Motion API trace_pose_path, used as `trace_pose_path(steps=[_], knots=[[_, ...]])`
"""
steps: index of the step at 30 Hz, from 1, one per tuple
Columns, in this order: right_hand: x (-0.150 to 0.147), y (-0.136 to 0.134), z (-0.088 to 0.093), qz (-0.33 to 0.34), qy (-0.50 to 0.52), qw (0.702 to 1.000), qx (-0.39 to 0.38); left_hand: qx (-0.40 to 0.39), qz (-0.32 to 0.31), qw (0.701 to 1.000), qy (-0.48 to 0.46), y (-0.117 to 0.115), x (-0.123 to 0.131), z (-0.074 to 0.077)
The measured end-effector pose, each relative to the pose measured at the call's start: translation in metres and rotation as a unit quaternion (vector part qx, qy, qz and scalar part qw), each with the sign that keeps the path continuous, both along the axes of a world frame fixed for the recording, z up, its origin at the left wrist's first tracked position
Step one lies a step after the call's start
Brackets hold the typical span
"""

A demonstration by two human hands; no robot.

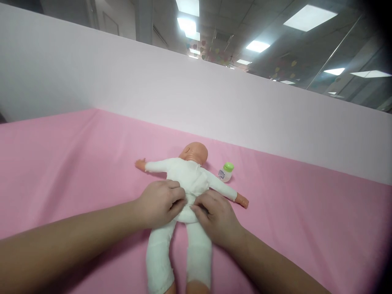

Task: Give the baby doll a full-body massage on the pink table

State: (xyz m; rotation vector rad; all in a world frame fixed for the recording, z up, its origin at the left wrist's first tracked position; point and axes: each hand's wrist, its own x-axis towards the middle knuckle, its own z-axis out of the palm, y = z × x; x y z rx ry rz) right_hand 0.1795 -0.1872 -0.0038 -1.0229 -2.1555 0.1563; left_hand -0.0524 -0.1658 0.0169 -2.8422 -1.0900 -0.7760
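A baby doll with a white cloth body lies on the pink sheet, its head at the far end and turned away from me. Its arms are spread wide and its legs point toward me. At the left side of the doll's waist, my left hand is closed, thumb and fingers pinching the white cloth. My right hand pinches the cloth on the other side of the waist, close to the left one. The fingertips partly hide the cloth between them.
A small clear bottle with a green cap stands beyond the doll's right-hand arm. The pink sheet spreads beneath everything. Behind it rises a white wall panel, with glass and ceiling lights above.
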Motion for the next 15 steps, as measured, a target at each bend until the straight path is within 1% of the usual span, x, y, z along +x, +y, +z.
trace_pose_path(steps=[3, 5, 7, 10, 12, 15], knots=[[0.0, 0.001, -0.003, -0.012, 0.005, 0.999, 0.044, 0.061, -0.011, 0.998, -0.027, -0.001, 0.0, -0.001], [0.0, 0.001, -0.002, -0.001, 0.0, 0.999, 0.035, 0.055, -0.02, 0.998, -0.036, -0.001, 0.0, 0.0], [0.0, 0.002, -0.001, 0.011, -0.002, 1.0, 0.006, 0.008, -0.026, 0.999, -0.036, -0.001, -0.001, 0.001], [0.001, 0.004, 0.005, 0.03, 0.006, 0.998, -0.053, -0.074, -0.012, 0.996, -0.05, 0.002, -0.003, 0.004], [0.002, 0.005, 0.009, 0.037, 0.014, 0.995, -0.089, -0.122, -0.004, 0.99, -0.07, 0.004, -0.004, 0.006], [0.004, 0.003, 0.014, 0.042, 0.015, 0.991, -0.126, -0.196, -0.012, 0.976, -0.097, 0.005, -0.004, 0.009]])
